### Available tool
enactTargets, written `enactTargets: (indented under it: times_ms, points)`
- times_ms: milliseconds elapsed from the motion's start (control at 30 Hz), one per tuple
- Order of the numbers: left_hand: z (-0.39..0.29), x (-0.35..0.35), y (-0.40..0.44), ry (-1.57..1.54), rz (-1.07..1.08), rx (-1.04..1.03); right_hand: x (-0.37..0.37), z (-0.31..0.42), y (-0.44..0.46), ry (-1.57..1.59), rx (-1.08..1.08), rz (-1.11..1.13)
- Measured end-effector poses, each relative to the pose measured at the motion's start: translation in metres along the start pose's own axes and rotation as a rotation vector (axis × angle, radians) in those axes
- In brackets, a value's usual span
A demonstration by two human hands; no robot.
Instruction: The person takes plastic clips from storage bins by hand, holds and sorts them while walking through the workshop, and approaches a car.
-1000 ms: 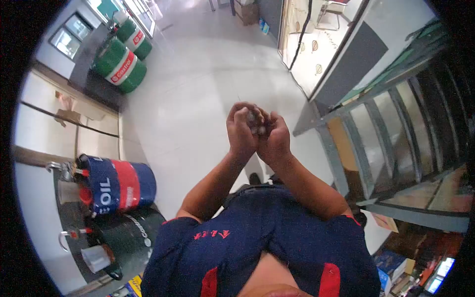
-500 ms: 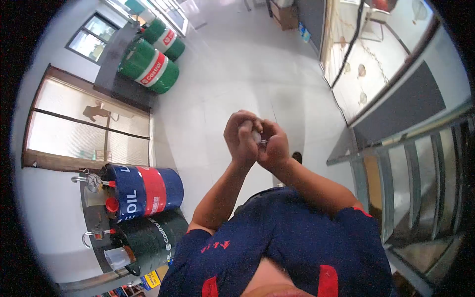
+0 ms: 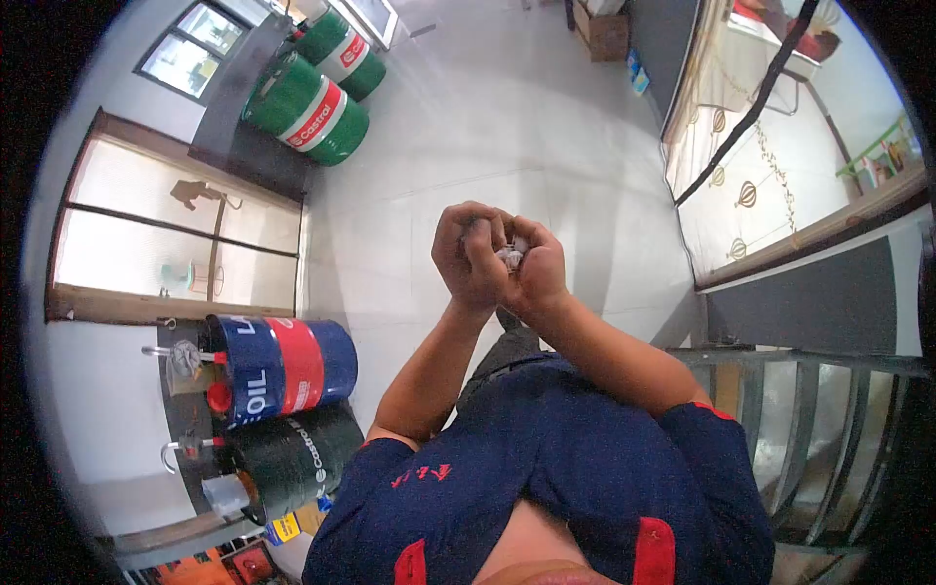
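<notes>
My left hand and my right hand are cupped together in front of my body, touching at the palms and fingertips. Between them sit several small, pale, shiny pieces, too small to make out clearly. The fingers of both hands curl around these pieces and partly hide them. Beneath the hands is the light grey floor.
A blue and red drum and a dark drum lie at the left. Farther off stand green drums. Metal stairs are at the right, below a glass partition. A cardboard box stands at the far end.
The view has turned and moved forward, so the drums, partition and stairs have shifted in the picture. Both hands stay cupped around the small pieces, with the fingers slightly rearranged.
</notes>
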State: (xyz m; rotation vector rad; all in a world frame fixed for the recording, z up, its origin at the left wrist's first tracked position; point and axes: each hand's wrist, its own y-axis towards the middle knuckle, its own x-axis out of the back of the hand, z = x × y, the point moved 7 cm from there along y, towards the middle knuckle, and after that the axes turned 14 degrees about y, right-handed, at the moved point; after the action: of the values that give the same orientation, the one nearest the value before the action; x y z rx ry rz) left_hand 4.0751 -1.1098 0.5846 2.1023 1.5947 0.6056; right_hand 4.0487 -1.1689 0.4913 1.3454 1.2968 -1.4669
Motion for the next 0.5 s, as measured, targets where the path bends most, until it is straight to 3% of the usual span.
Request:
enactTargets:
  times_ms: [100,200,267,400,500]
  points:
    - [0.02,-0.002,0.028,0.011,-0.005,0.029,-0.001,0.005,0.037,0.121,-0.035,-0.011]
    - [0.044,-0.009,0.062,0.033,0.005,-0.079,0.003,0.014,0.079,0.017,0.045,0.03]
    - [0.07,-0.007,0.082,0.068,0.032,-0.16,0.012,0.025,0.11,-0.415,0.228,0.006]
    - [0.103,-0.004,0.134,0.067,0.168,-0.196,-0.022,0.02,0.154,-0.367,0.245,0.011]
    - [0.121,0.001,0.177,0.059,0.249,-0.253,-0.045,0.013,0.197,-0.104,0.216,0.024]
